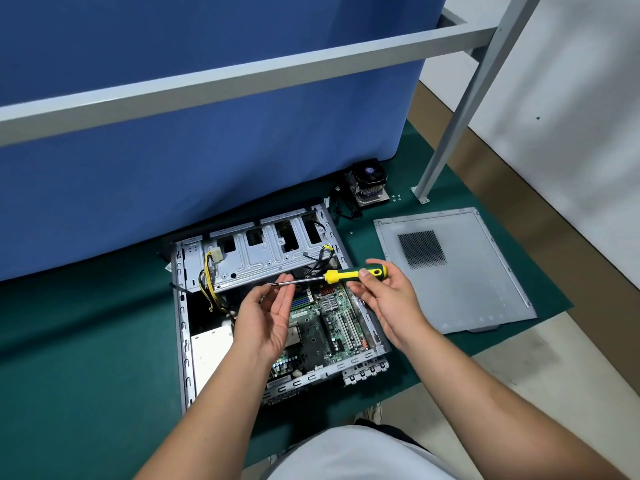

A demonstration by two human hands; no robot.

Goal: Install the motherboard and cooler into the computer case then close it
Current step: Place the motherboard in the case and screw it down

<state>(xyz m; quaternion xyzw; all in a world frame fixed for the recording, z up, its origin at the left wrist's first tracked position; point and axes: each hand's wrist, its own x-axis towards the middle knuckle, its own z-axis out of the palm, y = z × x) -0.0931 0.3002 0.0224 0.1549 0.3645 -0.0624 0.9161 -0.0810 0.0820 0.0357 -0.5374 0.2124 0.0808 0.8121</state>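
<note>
While you're holding the screwdriver (332,276) level above the open computer case (277,306), its tip is pointing to your left.

Your right hand (384,299) is gripping the green-and-yellow handle, thumb and fingers curled round it, and the long axis is running almost flat, left to right, tilting slightly down toward the tip. Your left hand (270,313) is pinching at the tip end of the shaft; whether a screw is there, I can't tell. The motherboard (325,323) is lying inside the case on the green mat (86,358). The cooler (369,183) is sitting well apart near the blue panel (173,150), and the side panel (460,271) is lying flat to your right.
</note>
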